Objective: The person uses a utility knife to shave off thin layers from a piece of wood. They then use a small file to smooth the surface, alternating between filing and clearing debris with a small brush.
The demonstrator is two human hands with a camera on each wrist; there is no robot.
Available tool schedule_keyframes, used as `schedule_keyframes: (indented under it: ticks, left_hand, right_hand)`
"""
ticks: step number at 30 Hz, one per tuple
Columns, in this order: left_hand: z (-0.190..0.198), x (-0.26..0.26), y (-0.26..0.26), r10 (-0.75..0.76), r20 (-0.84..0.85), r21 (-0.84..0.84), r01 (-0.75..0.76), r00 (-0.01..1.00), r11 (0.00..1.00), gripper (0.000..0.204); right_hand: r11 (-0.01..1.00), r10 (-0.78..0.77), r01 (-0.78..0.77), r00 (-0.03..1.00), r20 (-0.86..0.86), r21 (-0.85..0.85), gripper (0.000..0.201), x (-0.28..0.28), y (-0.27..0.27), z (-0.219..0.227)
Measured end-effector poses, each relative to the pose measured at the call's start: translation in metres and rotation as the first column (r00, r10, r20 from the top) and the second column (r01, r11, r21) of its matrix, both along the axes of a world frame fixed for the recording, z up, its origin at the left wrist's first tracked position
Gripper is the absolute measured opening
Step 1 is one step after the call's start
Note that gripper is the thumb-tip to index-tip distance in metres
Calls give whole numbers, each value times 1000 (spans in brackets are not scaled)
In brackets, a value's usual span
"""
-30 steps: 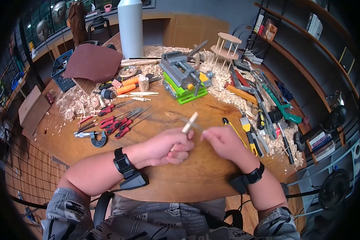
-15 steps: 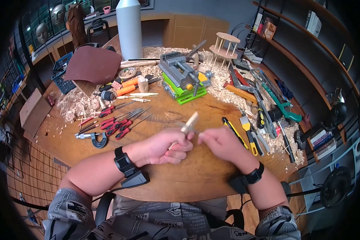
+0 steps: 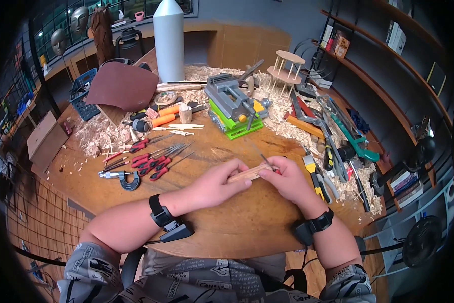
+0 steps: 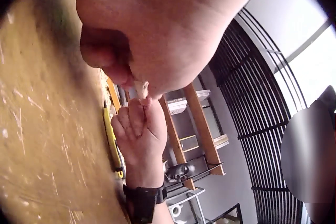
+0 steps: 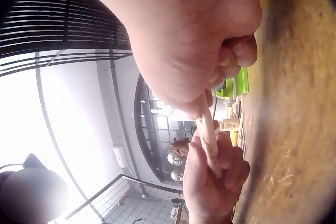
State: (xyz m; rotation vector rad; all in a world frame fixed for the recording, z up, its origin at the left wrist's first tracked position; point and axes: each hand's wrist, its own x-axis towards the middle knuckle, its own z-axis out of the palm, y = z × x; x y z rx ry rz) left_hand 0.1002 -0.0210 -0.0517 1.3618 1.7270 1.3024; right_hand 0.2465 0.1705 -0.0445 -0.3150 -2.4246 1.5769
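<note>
A pale, slim wooden stick (image 3: 245, 175) (image 5: 208, 139) lies sideways between both hands, low over the front of the table. My left hand (image 3: 218, 184) grips its left end, thumb along the near side. The right hand (image 3: 290, 186) pinches the other end with thumb and fingertips. That same hand also holds a needle file (image 3: 258, 149), its thin metal shaft pointing up and away; a bit of red handle shows at the fingers, the rest is hidden. In the right wrist view, the left hand (image 5: 214, 174) is wrapped about the stick's far end.
Several red-handled files (image 3: 154, 164) and a micrometer (image 3: 128, 180) lie to the left. A grey vise (image 3: 229, 96) on a green base stands behind the hands. To the right are a brush (image 3: 311, 164), pliers and a green-handled saw (image 3: 356, 141) among wood shavings (image 3: 280, 113).
The stick has turned from pointing up and away in the left fist to lying sideways. My right hand has closed on its other end. The file now points up from the right fingers.
</note>
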Motion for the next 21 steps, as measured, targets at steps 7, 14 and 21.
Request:
schedule_keyframes:
  ticks: [7, 14, 21]
  left_hand:
    - [7, 4, -4, -55, -254, 76, 76, 966, 994, 30]
    - [-8, 3, 5, -28, 492, 377, -185, 870, 907, 28]
    - [-14, 5, 7, -18, 427, 288, -118, 904, 950, 28]
  right_hand:
    - [994, 104, -103, 993, -49, 29, 23, 4, -15, 4]
    - [983, -136, 115, 980, -145, -145, 28, 3, -9, 8]
    - [993, -92, 86, 993, -73, -78, 17, 4, -4, 4]
